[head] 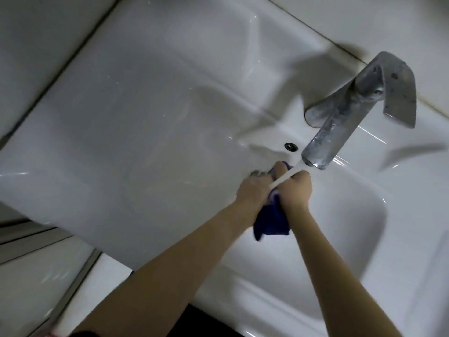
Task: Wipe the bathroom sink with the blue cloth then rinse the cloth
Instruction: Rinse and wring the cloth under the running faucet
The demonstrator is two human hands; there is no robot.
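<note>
The blue cloth (272,220) is bunched between both hands over the white sink basin (340,227). My left hand (255,188) grips its left side and my right hand (297,190) grips its right side, fingers curled round it. A loose end hangs down below my wrists. Water runs from the chrome tap (345,122) spout in a stream that lands on the cloth between my hands. Most of the cloth is hidden inside my fists.
The sink's wide flat counter (121,130) stretches to the left, wet and shiny. An overflow hole (363,146) sits in the basin wall by the spout. Tiled wall runs behind. A white cabinet front (36,276) lies at lower left.
</note>
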